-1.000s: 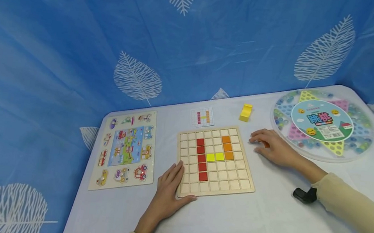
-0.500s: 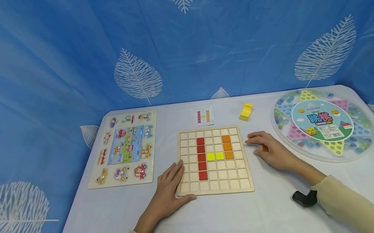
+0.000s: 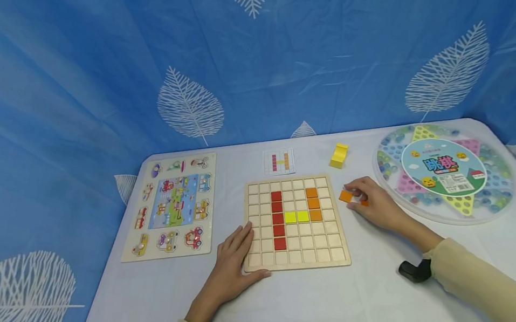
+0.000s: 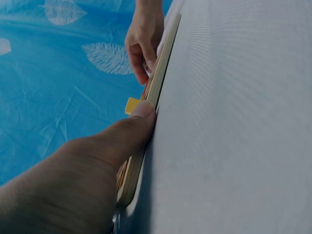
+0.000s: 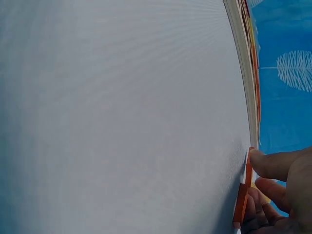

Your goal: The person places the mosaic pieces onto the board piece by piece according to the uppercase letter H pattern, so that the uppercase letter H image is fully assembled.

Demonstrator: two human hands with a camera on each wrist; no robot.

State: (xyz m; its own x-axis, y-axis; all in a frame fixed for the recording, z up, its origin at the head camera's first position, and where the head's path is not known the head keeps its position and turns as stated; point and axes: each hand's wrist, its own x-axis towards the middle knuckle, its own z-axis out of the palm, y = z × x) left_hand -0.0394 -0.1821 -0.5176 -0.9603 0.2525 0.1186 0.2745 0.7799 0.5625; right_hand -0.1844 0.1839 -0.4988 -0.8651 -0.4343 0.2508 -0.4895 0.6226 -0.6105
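Note:
A square wooden grid board (image 3: 300, 266) lies on the table, with red tiles (image 3: 278, 219) in one column, two yellow tiles (image 3: 297, 217) and three orange tiles (image 3: 314, 203) set in its cells. My left hand (image 3: 228, 274) rests at the board's near left corner, fingers straight along the left side and thumb (image 4: 139, 117) against the near edge. Right of the board, my right hand (image 3: 375, 202) pinches a loose orange tile (image 3: 345, 196) between thumb and fingers. A second loose orange tile (image 5: 240, 204) lies under that hand, partly hidden in the head view.
A small pattern card (image 3: 279, 161) and a yellow block (image 3: 338, 155) lie behind the board. To the left is a vehicle peg puzzle (image 3: 131, 245). A round Chinese checkers set (image 3: 445, 166) stands at the back right, close to my right hand.
My right hand has shifted slightly left, then drawn back a little, and an orange tile now shows at its fingertips. The left hand and board stay in place.

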